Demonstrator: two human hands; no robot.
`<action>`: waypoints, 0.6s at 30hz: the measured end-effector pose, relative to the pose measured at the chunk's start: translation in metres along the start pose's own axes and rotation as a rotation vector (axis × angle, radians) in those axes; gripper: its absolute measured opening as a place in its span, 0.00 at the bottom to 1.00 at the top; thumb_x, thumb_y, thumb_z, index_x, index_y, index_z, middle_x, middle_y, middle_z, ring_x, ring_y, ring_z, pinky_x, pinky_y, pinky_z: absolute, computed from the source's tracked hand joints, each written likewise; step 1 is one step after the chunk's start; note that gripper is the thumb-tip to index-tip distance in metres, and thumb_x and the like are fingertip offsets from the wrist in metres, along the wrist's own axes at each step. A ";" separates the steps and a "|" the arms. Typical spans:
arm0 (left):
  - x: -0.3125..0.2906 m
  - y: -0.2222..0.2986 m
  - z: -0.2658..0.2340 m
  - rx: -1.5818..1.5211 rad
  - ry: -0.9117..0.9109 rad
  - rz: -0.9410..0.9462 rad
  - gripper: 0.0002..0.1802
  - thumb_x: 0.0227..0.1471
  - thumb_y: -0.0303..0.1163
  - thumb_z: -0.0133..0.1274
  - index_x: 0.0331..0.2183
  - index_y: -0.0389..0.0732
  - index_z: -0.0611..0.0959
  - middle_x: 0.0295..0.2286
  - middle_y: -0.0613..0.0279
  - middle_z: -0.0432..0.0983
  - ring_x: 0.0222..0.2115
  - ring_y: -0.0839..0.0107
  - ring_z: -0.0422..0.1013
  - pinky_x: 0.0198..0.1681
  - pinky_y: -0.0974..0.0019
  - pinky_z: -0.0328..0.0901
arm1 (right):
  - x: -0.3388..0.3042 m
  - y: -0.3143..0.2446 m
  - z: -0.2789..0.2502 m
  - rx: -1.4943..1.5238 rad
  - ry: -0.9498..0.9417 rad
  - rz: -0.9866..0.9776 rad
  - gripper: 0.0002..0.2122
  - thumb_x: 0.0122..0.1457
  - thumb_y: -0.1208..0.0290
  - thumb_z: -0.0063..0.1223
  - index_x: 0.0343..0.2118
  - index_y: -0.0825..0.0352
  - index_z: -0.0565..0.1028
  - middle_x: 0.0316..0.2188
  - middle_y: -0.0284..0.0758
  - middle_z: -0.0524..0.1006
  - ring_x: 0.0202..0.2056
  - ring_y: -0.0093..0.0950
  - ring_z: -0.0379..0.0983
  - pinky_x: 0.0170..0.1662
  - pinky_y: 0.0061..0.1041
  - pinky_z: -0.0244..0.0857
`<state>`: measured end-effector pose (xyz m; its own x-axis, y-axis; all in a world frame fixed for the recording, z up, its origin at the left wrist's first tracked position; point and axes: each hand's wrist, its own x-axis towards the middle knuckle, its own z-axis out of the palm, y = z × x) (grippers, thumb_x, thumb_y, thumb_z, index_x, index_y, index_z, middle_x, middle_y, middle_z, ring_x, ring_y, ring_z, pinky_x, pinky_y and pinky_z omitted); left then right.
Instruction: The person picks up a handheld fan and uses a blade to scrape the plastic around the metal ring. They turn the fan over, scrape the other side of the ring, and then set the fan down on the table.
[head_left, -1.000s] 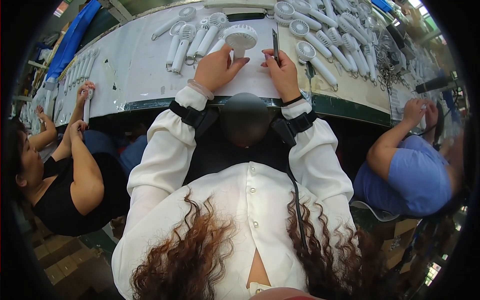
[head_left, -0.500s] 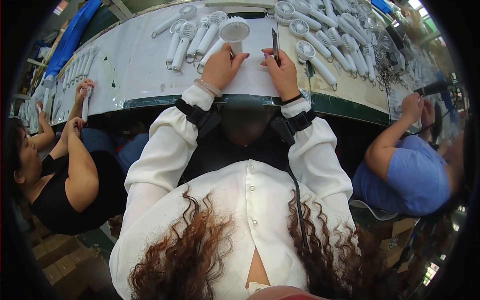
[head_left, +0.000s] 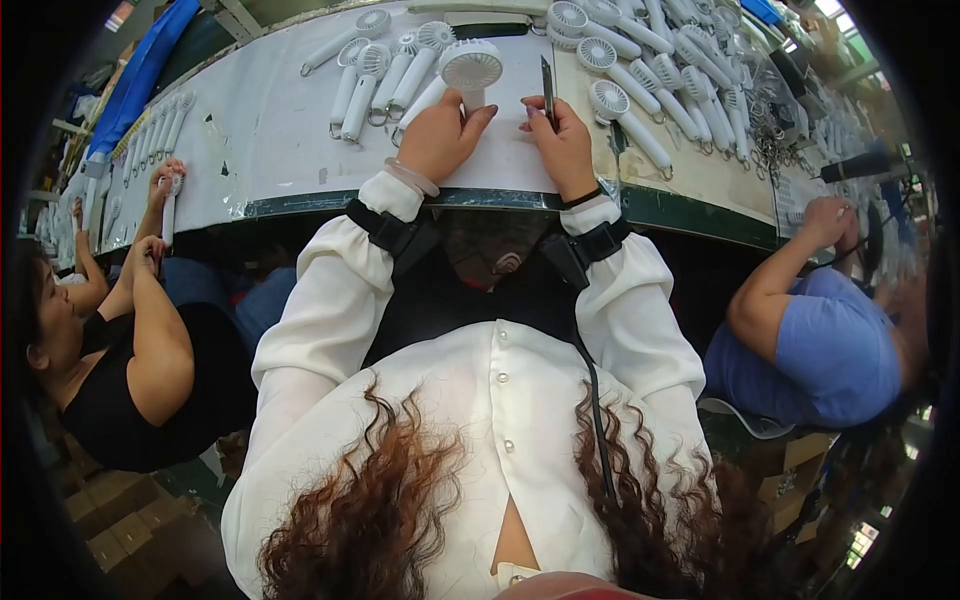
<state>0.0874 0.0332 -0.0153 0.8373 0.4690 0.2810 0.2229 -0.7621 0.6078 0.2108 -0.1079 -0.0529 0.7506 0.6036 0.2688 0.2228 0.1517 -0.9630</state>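
My left hand (head_left: 435, 138) is closed round the handle of a white handheld fan (head_left: 471, 66). The fan stands roughly upright, its round grille facing up and toward me; the fingers hide much of the handle. In my right hand (head_left: 562, 145), a slim dark metal tool (head_left: 547, 84) with a narrow tip points away from me. The fingers cover its lower part, so its exact kind cannot be made out. The tool is apart from the fan. Beyond my left hand lie several more white fans (head_left: 372, 75), some with metal rings at the handle ends.
At the right, a heap of white handheld fans (head_left: 690, 75) spreads over the table (head_left: 280, 140). Small metal chains or clips (head_left: 770, 157) lie beyond it. A co-worker (head_left: 140, 370) at the left handles another fan (head_left: 168, 210); another co-worker (head_left: 815, 340) sits at the right.
The held fan has tilted slightly, and more of its handle shows below the head. My right hand and its tool stay nearly still. The right co-worker's hands have shifted a little.
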 end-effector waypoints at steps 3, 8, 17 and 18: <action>0.001 0.000 0.001 0.009 0.000 -0.001 0.26 0.55 0.52 0.50 0.38 0.35 0.74 0.21 0.53 0.77 0.24 0.53 0.75 0.27 0.54 0.67 | 0.000 0.000 0.000 0.005 -0.004 0.008 0.09 0.62 0.72 0.50 0.42 0.69 0.76 0.30 0.29 0.76 0.32 0.18 0.72 0.37 0.16 0.64; 0.000 0.001 -0.001 0.001 0.006 0.012 0.30 0.56 0.54 0.50 0.34 0.30 0.73 0.20 0.51 0.76 0.21 0.55 0.73 0.25 0.57 0.65 | 0.000 -0.001 0.000 0.006 -0.004 0.012 0.09 0.62 0.72 0.49 0.42 0.69 0.76 0.31 0.29 0.76 0.32 0.18 0.72 0.38 0.16 0.64; 0.000 0.002 -0.002 0.056 0.009 0.002 0.32 0.52 0.57 0.53 0.38 0.33 0.74 0.20 0.54 0.77 0.22 0.55 0.75 0.26 0.57 0.68 | 0.001 0.000 0.001 0.011 0.003 -0.012 0.08 0.61 0.74 0.49 0.41 0.68 0.76 0.30 0.31 0.77 0.31 0.21 0.75 0.36 0.18 0.67; -0.001 0.003 -0.002 0.065 0.006 0.004 0.32 0.51 0.57 0.53 0.38 0.33 0.74 0.20 0.54 0.77 0.22 0.55 0.75 0.26 0.58 0.68 | 0.001 0.001 0.000 0.005 0.013 -0.026 0.08 0.60 0.74 0.49 0.40 0.69 0.76 0.29 0.32 0.77 0.30 0.22 0.77 0.35 0.19 0.69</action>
<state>0.0863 0.0319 -0.0122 0.8352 0.4688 0.2876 0.2519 -0.7909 0.5576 0.2116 -0.1067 -0.0531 0.7526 0.5891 0.2940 0.2392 0.1714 -0.9557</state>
